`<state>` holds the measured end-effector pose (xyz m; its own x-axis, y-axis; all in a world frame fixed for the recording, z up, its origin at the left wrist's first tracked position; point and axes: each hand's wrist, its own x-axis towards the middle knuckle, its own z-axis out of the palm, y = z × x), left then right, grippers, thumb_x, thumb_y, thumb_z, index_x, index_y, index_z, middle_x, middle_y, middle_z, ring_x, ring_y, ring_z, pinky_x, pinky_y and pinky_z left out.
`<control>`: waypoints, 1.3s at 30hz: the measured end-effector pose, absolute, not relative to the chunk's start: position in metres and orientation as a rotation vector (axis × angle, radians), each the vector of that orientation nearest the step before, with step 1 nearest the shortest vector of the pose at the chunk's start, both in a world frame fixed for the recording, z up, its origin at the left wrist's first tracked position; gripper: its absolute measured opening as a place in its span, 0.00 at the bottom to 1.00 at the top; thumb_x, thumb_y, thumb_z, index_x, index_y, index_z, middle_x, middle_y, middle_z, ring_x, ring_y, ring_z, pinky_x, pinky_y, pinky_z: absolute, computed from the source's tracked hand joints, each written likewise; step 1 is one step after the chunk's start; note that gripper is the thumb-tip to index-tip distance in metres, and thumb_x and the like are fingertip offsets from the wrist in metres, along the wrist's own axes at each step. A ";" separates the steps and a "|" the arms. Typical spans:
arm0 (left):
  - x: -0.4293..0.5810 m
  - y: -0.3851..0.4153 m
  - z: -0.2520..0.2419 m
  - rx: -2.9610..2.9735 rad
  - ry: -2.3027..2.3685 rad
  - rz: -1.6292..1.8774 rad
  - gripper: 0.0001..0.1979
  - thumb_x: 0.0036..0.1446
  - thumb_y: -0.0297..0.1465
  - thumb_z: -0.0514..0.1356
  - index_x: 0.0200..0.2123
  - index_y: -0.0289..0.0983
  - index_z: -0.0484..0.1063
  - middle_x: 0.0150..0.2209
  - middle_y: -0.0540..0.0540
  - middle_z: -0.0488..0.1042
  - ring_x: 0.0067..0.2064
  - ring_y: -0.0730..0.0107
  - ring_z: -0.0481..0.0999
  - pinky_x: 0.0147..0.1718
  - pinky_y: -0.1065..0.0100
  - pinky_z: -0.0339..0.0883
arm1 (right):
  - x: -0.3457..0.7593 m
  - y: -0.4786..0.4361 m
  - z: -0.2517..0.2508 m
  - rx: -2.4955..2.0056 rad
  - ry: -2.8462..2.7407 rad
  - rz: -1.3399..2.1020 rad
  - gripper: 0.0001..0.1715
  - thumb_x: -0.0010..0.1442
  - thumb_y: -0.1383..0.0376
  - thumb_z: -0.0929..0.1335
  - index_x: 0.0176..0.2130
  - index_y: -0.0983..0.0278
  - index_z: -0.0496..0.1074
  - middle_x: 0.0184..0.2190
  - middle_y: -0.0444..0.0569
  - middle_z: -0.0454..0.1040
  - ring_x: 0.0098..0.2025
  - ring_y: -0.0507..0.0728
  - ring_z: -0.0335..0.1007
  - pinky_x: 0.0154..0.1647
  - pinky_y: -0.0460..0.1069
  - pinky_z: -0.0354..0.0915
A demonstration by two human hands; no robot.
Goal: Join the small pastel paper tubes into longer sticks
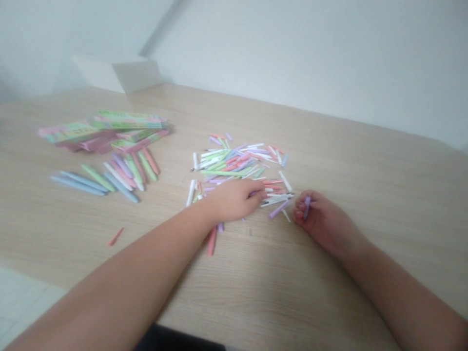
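Pale wood-grain desk (365, 170) spreads below. Right fingers (300, 206) curl closed around a purple pen piece (307, 208); left fingers (259, 186) bend down among pen parts (224, 173) scattered beyond and around them, their hold unclear. Pens (98, 178) lie well left of both.

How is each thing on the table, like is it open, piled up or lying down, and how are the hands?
Left hand: fingers curled over the pile; grip unclear.
Right hand: closed around a purple piece.
Purple piece: held.
Pen parts: loose, in a messy pile.
Pens: lying in a bunch.
Colorful boxes: heaped; too blurry to tell if open.
Red piece: lying alone.
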<state>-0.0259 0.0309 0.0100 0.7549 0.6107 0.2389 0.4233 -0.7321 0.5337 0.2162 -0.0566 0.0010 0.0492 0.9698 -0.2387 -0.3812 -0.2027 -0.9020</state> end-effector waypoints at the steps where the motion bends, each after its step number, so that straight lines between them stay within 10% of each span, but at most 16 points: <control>1: -0.026 0.031 0.010 2.500 0.785 0.561 0.16 0.70 0.39 0.49 0.37 0.38 0.72 0.37 0.47 0.77 0.37 0.67 0.73 0.36 0.66 0.62 | 0.215 -0.057 0.002 -1.127 -0.744 1.447 0.06 0.48 0.72 0.70 0.28 0.61 0.71 0.25 0.41 0.65 0.26 0.50 0.62 0.27 0.45 0.62; 13: -0.026 0.030 0.009 2.496 0.791 0.583 0.15 0.69 0.38 0.50 0.36 0.38 0.72 0.35 0.48 0.77 0.35 0.68 0.72 0.34 0.66 0.60 | 0.218 -0.056 -0.006 -1.210 -0.825 1.330 0.07 0.56 0.66 0.74 0.37 0.60 0.75 0.31 0.43 0.72 0.32 0.50 0.69 0.32 0.45 0.69; 20: -0.026 0.031 0.008 2.500 0.775 0.610 0.15 0.69 0.37 0.49 0.36 0.39 0.71 0.35 0.48 0.76 0.35 0.68 0.72 0.35 0.66 0.61 | 0.218 -0.055 -0.011 -1.254 -0.895 1.240 0.25 0.52 0.64 0.79 0.49 0.53 0.74 0.43 0.45 0.79 0.46 0.54 0.78 0.53 0.52 0.75; 27: -0.025 0.029 0.010 2.485 0.794 0.605 0.16 0.70 0.39 0.49 0.38 0.39 0.73 0.36 0.47 0.77 0.37 0.66 0.74 0.38 0.64 0.64 | 0.219 -0.055 -0.008 -1.216 -0.901 1.273 0.21 0.56 0.65 0.77 0.48 0.55 0.74 0.50 0.48 0.81 0.56 0.59 0.77 0.64 0.56 0.69; 39: -0.025 0.029 0.011 2.475 0.811 0.610 0.16 0.70 0.39 0.48 0.39 0.39 0.73 0.38 0.47 0.78 0.38 0.65 0.74 0.38 0.64 0.64 | 0.221 -0.063 -0.009 -1.325 -1.042 1.267 0.19 0.59 0.52 0.76 0.49 0.54 0.78 0.44 0.49 0.82 0.43 0.57 0.82 0.43 0.51 0.79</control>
